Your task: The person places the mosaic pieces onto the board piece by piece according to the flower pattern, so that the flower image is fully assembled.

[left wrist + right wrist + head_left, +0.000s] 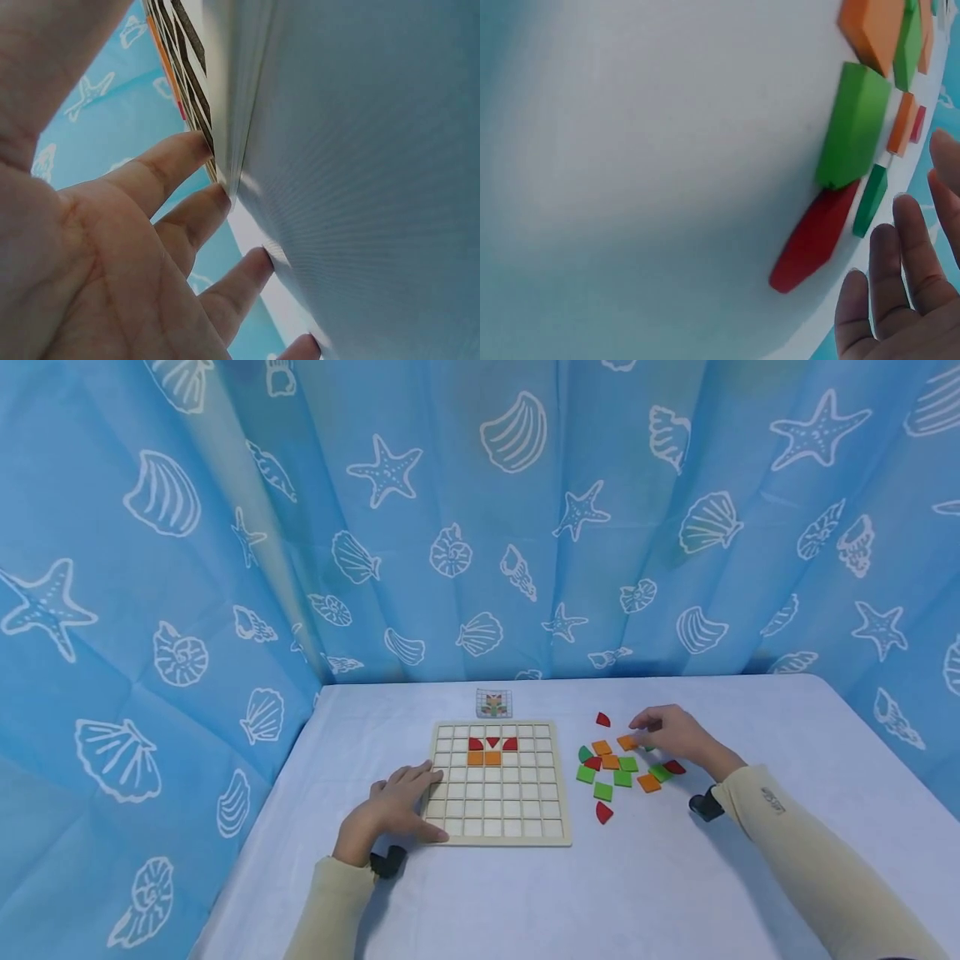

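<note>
My left hand point(393, 806) spreads over the left edge of a pale grid board point(564, 827), its fingertips touching the frame; the left wrist view shows the same fingers point(176, 169) against the board's side. Toward the top of the grid sit red pieces point(510, 745) and two orange square tiles point(476, 759). My right hand point(675, 733) hovers over loose tiles right of the board, fingers slightly bent, near an orange tile point(627, 742) and a dark green piece point(871, 201) partly hidden in the head view. I see nothing held in it.
A small pattern card point(494, 702) lies behind the board. Loose green squares point(602, 792), orange squares point(648, 783) and red pieces point(603, 812) are scattered on the white tablecloth point(525, 902). A blue shell-print curtain point(480, 585) hangs behind and at the sides.
</note>
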`<state>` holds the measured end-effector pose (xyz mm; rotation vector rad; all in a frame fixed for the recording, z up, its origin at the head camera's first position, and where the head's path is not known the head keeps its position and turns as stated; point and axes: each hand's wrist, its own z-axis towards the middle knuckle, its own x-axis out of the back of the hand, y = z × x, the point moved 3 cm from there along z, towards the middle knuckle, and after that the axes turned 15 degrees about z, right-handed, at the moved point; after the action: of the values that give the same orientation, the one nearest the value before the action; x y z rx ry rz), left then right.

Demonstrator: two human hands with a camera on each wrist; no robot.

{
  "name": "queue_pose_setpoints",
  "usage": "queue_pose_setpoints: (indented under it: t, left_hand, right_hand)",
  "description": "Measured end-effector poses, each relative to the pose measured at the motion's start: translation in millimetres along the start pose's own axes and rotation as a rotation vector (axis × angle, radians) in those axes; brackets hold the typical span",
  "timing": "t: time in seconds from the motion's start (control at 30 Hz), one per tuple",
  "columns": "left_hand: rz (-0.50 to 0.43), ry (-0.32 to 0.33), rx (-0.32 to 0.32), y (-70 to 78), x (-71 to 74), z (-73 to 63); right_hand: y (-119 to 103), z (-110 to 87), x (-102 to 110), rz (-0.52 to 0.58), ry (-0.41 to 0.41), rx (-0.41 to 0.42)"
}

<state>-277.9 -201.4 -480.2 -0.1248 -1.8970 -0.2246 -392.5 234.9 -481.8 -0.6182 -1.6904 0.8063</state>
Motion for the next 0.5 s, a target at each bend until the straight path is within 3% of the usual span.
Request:
queue_pose_setpoints:
  t: [0.27,0.5]
  left_hand:
    - [-0.024,-0.013,-0.013,0.9,-8.8,-0.5]
    - [-0.008,-0.009,-0.007,0.0,-0.3,0.9]
  right_hand:
    - [7,1.3,-12,0.005,-0.061,-0.016]
    - [6,10.4,-9,0.003,-0.107,-0.019]
